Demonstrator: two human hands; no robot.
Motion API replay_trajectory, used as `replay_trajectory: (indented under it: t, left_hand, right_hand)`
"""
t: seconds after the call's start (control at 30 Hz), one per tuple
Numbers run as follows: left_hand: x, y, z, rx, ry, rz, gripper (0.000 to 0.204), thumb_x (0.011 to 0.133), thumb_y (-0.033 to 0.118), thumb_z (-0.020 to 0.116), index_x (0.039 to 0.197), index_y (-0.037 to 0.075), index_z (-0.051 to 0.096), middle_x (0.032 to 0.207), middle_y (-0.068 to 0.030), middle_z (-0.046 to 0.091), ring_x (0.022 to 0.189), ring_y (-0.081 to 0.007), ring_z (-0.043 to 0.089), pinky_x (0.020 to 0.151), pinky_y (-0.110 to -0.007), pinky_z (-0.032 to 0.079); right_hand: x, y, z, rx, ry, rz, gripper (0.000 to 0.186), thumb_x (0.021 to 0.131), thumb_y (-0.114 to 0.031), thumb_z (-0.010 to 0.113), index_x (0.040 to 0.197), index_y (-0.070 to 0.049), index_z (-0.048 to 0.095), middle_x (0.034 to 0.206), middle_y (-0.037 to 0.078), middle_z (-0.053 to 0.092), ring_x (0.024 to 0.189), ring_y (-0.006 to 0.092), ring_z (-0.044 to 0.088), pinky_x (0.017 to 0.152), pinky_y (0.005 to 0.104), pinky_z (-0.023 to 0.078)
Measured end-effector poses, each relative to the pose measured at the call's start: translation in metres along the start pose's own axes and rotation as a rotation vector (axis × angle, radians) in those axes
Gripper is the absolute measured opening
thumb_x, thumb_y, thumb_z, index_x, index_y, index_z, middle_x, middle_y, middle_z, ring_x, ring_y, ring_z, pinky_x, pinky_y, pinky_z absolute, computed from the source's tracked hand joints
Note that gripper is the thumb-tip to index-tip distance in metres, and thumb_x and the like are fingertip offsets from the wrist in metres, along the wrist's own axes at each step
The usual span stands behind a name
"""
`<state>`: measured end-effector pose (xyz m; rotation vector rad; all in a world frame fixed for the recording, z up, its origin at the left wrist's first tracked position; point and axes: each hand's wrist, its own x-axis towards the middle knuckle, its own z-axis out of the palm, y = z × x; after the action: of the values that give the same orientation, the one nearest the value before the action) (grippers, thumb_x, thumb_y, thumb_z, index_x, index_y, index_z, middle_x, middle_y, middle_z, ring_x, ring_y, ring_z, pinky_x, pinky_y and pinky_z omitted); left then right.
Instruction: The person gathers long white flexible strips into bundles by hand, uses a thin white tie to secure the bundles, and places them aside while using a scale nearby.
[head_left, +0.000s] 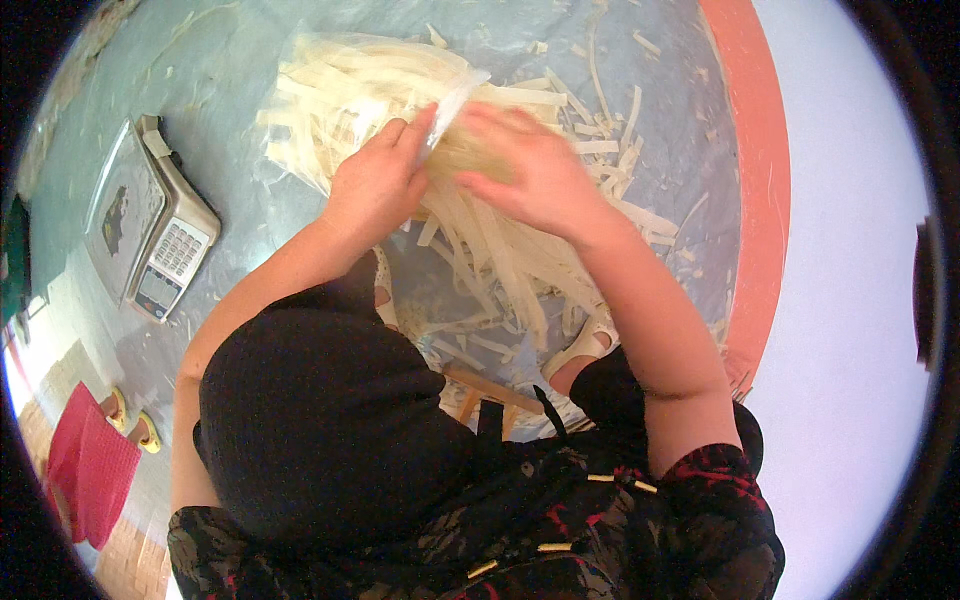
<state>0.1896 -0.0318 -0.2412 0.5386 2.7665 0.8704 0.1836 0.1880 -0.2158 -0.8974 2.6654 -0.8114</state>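
A clear plastic bag [360, 65] full of pale, flat, dried-looking strips lies on the floor in front of me. My left hand [380, 170] is closed on the bag's near-right edge, its thumb and forefinger pinching the film. Just to the right, my right hand [535, 170] is blurred by motion, its fingers and thumb around a bunch of pale strips [475, 150] at the bag's edge. More loose strips [510, 255] lie in a heap below my hands, between my feet. What the strips are made of I cannot tell.
A digital weighing scale [160, 225] with a keypad stands at the left. Strip scraps scatter over the grey floor sheet [680, 130]. An orange-red band [755, 180] runs along the white wall [850, 250] at right. Someone's feet in yellow sandals [148, 432] and a pink cloth [95, 465] show lower left.
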Motion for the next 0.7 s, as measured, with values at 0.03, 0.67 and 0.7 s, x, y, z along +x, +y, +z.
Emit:
replay_trajectory:
  t: [0.03,0.67,0.7]
  left_hand:
    - [0.0,-0.001,0.002,0.035,-0.023,0.017,0.063,0.08,0.01,0.059,0.141,0.011,0.041,0.102,-0.0124,0.056,0.086,-0.0321,0.062,0.071,-0.041,0.052]
    - [0.017,0.012,-0.012,-0.341,0.119,0.093,0.059,0.078,0.008,0.058,0.136,0.013,0.05,0.091,-0.0116,0.058,0.074,-0.0278,0.06,0.068,-0.038,0.05]
    - [0.018,0.008,-0.01,-0.366,0.125,0.07,0.06,0.078,0.009,0.058,0.137,0.013,0.048,0.093,-0.0122,0.059,0.075,-0.0279,0.06,0.07,-0.038,0.05]
  right_hand:
    - [-0.018,0.001,-0.013,-0.163,0.026,0.142,0.084,0.071,-0.041,0.074,0.139,-0.004,0.042,0.136,0.024,0.047,0.127,0.0368,0.045,0.106,0.0466,0.036]
    - [0.07,-0.01,0.005,-0.211,-0.315,0.3,0.053,0.074,-0.023,0.068,0.121,-0.002,0.055,0.105,0.022,0.066,0.096,0.0353,0.065,0.079,0.0463,0.052]
    - [0.071,-0.007,-0.001,-0.245,-0.349,0.229,0.051,0.074,-0.025,0.068,0.118,-0.004,0.058,0.107,0.021,0.066,0.098,0.0355,0.065,0.084,0.0472,0.051]
